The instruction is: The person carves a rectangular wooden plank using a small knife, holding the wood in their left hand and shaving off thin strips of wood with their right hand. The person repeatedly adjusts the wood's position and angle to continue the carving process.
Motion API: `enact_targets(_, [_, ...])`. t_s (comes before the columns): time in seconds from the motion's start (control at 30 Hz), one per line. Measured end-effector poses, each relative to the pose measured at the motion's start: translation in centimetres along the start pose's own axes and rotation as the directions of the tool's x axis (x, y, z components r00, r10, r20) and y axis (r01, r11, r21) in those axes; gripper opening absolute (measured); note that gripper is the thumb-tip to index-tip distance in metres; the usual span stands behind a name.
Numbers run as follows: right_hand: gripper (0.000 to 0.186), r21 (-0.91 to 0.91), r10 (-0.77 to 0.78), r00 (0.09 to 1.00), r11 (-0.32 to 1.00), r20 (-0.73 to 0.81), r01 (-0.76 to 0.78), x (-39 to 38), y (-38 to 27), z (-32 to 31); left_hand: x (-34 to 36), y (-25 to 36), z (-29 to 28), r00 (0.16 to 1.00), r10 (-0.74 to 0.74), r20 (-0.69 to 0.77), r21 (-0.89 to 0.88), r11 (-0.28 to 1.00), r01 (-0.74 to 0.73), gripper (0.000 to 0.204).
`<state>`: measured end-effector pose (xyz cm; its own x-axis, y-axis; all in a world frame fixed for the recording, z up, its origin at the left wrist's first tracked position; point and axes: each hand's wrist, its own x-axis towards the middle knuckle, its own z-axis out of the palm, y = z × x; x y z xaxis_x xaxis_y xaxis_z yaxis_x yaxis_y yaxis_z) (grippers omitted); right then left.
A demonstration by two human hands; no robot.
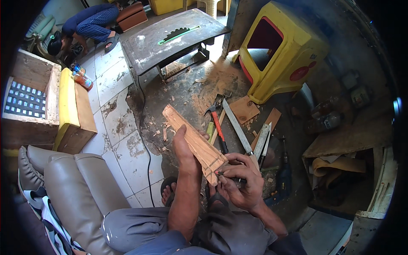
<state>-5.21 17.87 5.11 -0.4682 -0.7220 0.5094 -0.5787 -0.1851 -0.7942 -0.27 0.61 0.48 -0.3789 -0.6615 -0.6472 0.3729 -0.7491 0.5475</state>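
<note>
Left fingers (181, 131) grip the wooden piece (193, 138), angled 11-to-5 o'clock in front; right fingers (238, 171) pinch the pencil-like tool (218, 173) at its 5 o'clock end, so brace wood firmly, mark lightly.

your orange-brown wood piece (196, 145) with darker grain, your slim dark tool (219, 173) with a red end, your grey trousers (136, 225) flecked white, yellow stool (293, 46) with a red disc (301, 73) at one o'clock, taupe sofa (70, 191) at eight, blue-striped trousers (93, 28) at ten

left fingers (205, 135) mostly hidden behind wood piece (192, 142)
</note>
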Motion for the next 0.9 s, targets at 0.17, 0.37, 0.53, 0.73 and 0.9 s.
enact_targets(0.17, [0.023,0.002,0.015,1.000,1.000,-0.016,-0.015,-0.17,0.00,0.32,-0.07,0.08,0.06,1.000,0.003,-0.026,-0.018,1.000,-0.004,0.036])
enact_targets(0.37, [0.025,-0.012,-0.021,1.000,1.000,0.002,0.021,0.09,0.09,0.21,0.29,0.02,-0.34,1.000,-0.008,-0.012,-0.007,1.000,0.008,0.037])
enact_targets(0.53, [0.029,0.001,0.001,1.000,1.000,-0.016,-0.001,0.22,0.17,0.26,0.49,0.01,-0.29,1.000,0.001,-0.026,0.016,1.000,-0.001,0.038])
enact_targets(0.73, [0.030,-0.021,-0.007,1.000,1.000,0.002,0.007,0.32,0.25,0.14,0.55,0.00,-0.20,0.999,-0.005,-0.046,0.005,1.000,0.005,0.037])
enact_targets(0.9, [0.029,0.033,-0.008,0.999,0.999,-0.049,0.010,0.14,0.81,0.43,0.75,-0.06,-0.46,0.999,-0.006,-0.039,0.018,1.000,0.006,0.037])
